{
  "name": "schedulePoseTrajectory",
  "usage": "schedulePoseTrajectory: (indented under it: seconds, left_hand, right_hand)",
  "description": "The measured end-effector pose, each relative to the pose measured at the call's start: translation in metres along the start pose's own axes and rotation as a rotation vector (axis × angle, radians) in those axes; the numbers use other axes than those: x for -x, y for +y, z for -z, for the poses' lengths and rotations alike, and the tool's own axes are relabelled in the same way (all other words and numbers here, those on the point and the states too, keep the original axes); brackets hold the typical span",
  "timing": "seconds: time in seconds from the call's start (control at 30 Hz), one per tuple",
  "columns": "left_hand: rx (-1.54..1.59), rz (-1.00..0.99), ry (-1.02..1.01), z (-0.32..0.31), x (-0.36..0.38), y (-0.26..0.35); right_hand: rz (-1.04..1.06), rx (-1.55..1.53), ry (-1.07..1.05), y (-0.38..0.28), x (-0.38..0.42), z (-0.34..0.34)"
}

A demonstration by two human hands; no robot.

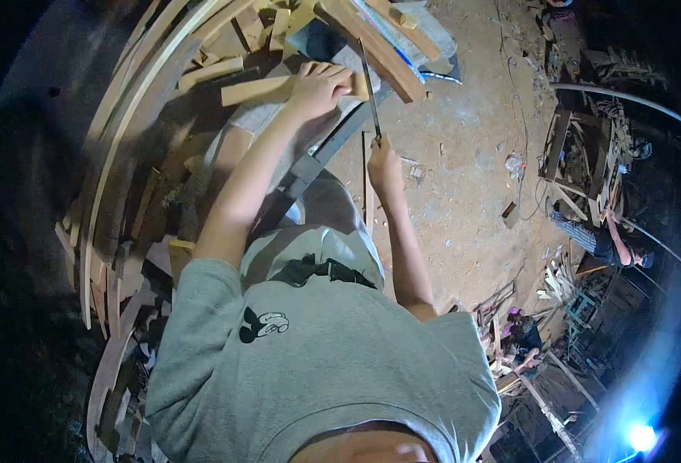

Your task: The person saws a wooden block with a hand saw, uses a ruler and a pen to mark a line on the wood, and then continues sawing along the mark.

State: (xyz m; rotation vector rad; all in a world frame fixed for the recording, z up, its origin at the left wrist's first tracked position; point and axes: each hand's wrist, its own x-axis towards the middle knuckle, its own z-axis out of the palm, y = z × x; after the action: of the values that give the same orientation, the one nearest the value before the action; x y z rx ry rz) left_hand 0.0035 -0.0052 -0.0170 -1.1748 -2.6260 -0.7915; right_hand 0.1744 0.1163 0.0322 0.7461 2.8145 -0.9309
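My left hand point(321, 90) lies over a short wooden board point(257, 90), its fingers wrapped across the top near the right end. The board rests crosswise on a pale work surface beyond my knees. In my closed right hand point(386, 167) is the handle of a long, thin-bladed hand tool point(370, 86). Its dark blade shows edge-on and points away from me, right at the board's right end. What kind of tool it is, I cannot tell. Just beyond the blade, a thick wooden beam point(379, 52) slants across the work surface.
Long curved planks point(128, 127) and wood offcuts point(211, 72) crowd the left side. A dark bar point(307, 167) runs beside my legs. On the right, the dirt floor point(464, 193) holds scraps and a cable. Farther right are a wooden frame point(579, 154) and other people point(599, 239).
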Motion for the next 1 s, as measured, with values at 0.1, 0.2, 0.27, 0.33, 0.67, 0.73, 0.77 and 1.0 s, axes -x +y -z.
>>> schedulePoseTrajectory:
  seconds: [0.1, 0.2, 0.27, 0.33, 0.67, 0.73, 0.77, 1.0]
  left_hand:
    - [-0.091, -0.028, 0.006, 0.002, 0.001, 0.002]
    - [-0.076, -0.089, 0.04, 0.004, 0.0, 0.003]
    - [-0.121, -0.111, 0.012, 0.011, -0.001, 0.007]
    - [-0.167, -0.134, -0.017, 0.013, -0.001, 0.009]
    - [-0.211, -0.167, -0.019, 0.007, -0.001, 0.003]
    - [-0.215, -0.171, -0.023, 0.005, -0.001, 0.002]
    - [-0.217, -0.168, -0.027, 0.003, -0.001, 0.001]
    - [-0.234, -0.191, -0.048, 0.007, -0.003, 0.0]
  right_hand:
    - [0.114, -0.156, 0.009, -0.047, 0.006, 0.031]
    - [0.333, -0.317, -0.266, -0.126, 0.026, 0.066]
    - [0.724, -0.286, -0.414, -0.175, 0.036, 0.067]
    - [1.134, -0.362, -0.532, -0.212, 0.045, 0.051]
    - [1.363, -0.172, -0.77, -0.271, 0.081, 0.058]
    - [1.364, -0.199, -0.728, -0.275, 0.08, 0.071]
    - [1.321, -0.21, -0.83, -0.276, 0.08, 0.079]
    - [1.23, 0.059, -0.8, -0.271, 0.095, 0.044]
